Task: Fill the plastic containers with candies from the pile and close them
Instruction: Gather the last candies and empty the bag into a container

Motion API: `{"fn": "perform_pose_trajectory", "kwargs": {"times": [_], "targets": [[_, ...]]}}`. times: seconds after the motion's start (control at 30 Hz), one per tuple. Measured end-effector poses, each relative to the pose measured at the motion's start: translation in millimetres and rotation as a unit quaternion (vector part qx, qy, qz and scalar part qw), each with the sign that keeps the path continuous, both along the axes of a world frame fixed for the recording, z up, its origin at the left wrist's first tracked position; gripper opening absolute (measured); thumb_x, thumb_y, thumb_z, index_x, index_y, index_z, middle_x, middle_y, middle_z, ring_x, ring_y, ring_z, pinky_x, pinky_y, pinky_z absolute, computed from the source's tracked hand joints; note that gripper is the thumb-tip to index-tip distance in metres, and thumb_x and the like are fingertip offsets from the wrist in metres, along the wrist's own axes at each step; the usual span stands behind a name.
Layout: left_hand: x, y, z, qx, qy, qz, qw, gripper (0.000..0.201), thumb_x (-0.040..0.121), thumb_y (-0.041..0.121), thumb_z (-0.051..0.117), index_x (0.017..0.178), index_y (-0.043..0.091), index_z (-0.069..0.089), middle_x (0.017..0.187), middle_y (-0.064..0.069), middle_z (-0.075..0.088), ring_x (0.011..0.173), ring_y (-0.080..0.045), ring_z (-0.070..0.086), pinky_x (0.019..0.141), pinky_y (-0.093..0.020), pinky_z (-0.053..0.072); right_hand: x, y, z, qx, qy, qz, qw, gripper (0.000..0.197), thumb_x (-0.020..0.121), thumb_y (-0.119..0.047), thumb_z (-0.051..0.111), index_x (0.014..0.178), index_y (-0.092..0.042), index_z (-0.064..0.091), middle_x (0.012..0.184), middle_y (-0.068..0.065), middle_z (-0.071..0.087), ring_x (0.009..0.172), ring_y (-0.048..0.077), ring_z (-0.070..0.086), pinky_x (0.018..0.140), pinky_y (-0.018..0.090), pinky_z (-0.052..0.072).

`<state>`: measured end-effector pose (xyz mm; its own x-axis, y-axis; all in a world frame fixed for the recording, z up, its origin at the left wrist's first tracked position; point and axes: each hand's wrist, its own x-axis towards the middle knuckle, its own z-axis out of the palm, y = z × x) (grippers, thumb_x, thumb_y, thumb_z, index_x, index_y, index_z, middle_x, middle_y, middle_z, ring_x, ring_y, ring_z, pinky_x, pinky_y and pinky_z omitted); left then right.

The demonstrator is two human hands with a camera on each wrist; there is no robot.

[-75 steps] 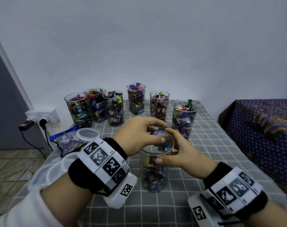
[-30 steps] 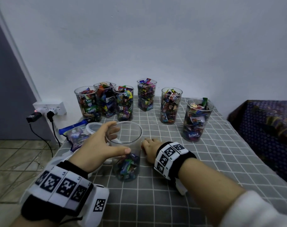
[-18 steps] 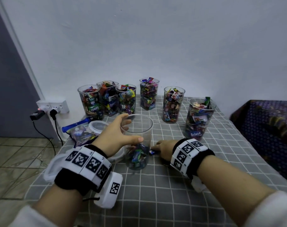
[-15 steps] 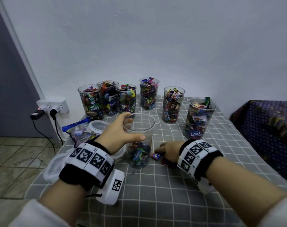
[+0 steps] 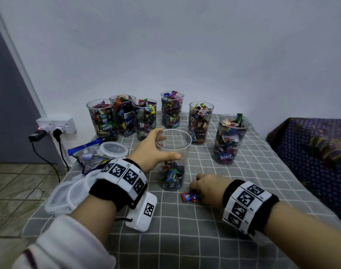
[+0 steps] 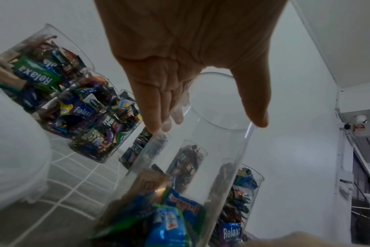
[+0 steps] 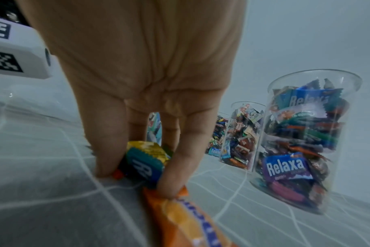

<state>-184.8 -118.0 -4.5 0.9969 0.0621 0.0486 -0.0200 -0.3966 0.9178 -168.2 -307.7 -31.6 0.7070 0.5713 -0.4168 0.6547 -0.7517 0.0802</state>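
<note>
A clear plastic container (image 5: 173, 164) stands mid-table with candies filling only its bottom. My left hand (image 5: 161, 147) grips it near the rim, thumb on the near side and fingers on the far side; the left wrist view shows that hand (image 6: 207, 123) wrapped round the open-topped container (image 6: 201, 158). Just right of the container, my right hand (image 5: 199, 188) is down on the cloth with its fingers curled over a few loose candies (image 5: 189, 197). In the right wrist view the fingertips (image 7: 173, 185) pinch blue, yellow and orange wrapped candies (image 7: 146, 160) against the table.
Several filled open containers (image 5: 230, 140) line the back of the grey checked table (image 5: 185, 239). Clear lids (image 5: 113, 149), a further stack of lids (image 5: 66, 197) and a candy bag (image 5: 89, 157) lie at the left edge. A patterned blue cloth (image 5: 311, 152) lies to the right.
Both hands were at the container's mouth. The right hand has since dropped to the table and drawn candies toward me, right of the container. The left hand keeps its hold.
</note>
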Motion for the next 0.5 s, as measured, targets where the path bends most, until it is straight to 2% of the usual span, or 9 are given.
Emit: {"fn": "perform_pose_trajectory", "kwargs": {"times": [0.07,0.2,0.3,0.37,0.43,0.47,0.5], "targets": [[4.5,-2.6,-1.7,0.001,-0.001,0.004,1.000,0.096,0.066,0.030,0.081,0.143,0.020,0.025,0.127,0.007,0.046,0.123,-0.016,0.045,0.107,-0.040,0.037,-0.9,-0.7,-1.0,0.004,-0.005,0.000,1.000,0.043,0.093,-0.018,0.052,0.135,-0.026,0.046,0.131,0.007,0.043,0.119,0.028,0.049,0.092,0.033,0.042],[9.8,-7.0,-6.6,-0.003,-0.008,0.007,1.000,0.094,0.066,0.031,0.082,0.142,0.022,0.027,0.123,0.009,0.046,0.123,-0.018,0.045,0.107,-0.043,0.037,2.2,-3.4,-1.5,0.027,0.004,-0.022,0.999,0.041,0.091,-0.015,0.053,0.131,-0.023,0.051,0.132,0.007,0.043,0.119,0.027,0.048,0.091,0.030,0.041],[10.4,-6.7,-8.8,-0.019,-0.010,0.008,1.000,0.095,0.066,0.030,0.083,0.142,0.023,0.027,0.123,0.009,0.046,0.124,-0.018,0.045,0.107,-0.043,0.037,8.9,-9.9,1.7,0.072,0.005,-0.067,0.995,0.033,0.088,-0.017,0.057,0.120,-0.019,0.058,0.126,0.006,0.051,0.113,0.025,0.052,0.087,0.027,0.043],[10.4,-6.3,-10.0,-0.028,-0.010,0.008,1.000,0.095,0.066,0.030,0.083,0.142,0.023,0.026,0.123,0.009,0.046,0.125,-0.018,0.044,0.107,-0.044,0.037,14.3,-16.5,11.1,0.103,-0.006,-0.088,0.991,0.021,0.088,-0.021,0.059,0.108,-0.018,0.061,0.114,0.006,0.059,0.100,0.022,0.058,0.083,0.027,0.046],[10.2,-6.5,-11.8,-0.038,-0.012,0.008,0.999,0.095,0.066,0.030,0.083,0.142,0.025,0.027,0.123,0.009,0.046,0.125,-0.019,0.044,0.107,-0.045,0.037,19.8,-24.7,29.7,0.185,0.002,-0.124,0.975,0.006,0.088,-0.019,0.062,0.086,-0.023,0.058,0.092,0.002,0.061,0.073,0.015,0.059,0.068,0.027,0.049],[10.5,-6.6,-13.0,-0.043,-0.013,0.009,0.999,0.095,0.065,0.030,0.083,0.142,0.025,0.027,0.123,0.009,0.046,0.124,-0.019,0.044,0.107,-0.045,0.037,22.6,-28.7,41.5,0.238,0.014,-0.146,0.960,0.015,0.087,-0.016,0.064,0.078,-0.025,0.054,0.083,0.000,0.059,0.066,0.014,0.058,0.063,0.029,0.051],[10.7,-6.7,-13.9,-0.047,-0.014,0.008,0.999,0.095,0.065,0.030,0.083,0.141,0.026,0.028,0.123,0.009,0.046,0.124,-0.018,0.044,0.107,-0.045,0.037,25.5,-32.3,53.3,0.285,0.017,-0.161,0.945,0.021,0.085,-0.013,0.066,0.075,-0.026,0.053,0.078,-0.002,0.057,0.065,0.016,0.058,0.060,0.030,0.052]]}}
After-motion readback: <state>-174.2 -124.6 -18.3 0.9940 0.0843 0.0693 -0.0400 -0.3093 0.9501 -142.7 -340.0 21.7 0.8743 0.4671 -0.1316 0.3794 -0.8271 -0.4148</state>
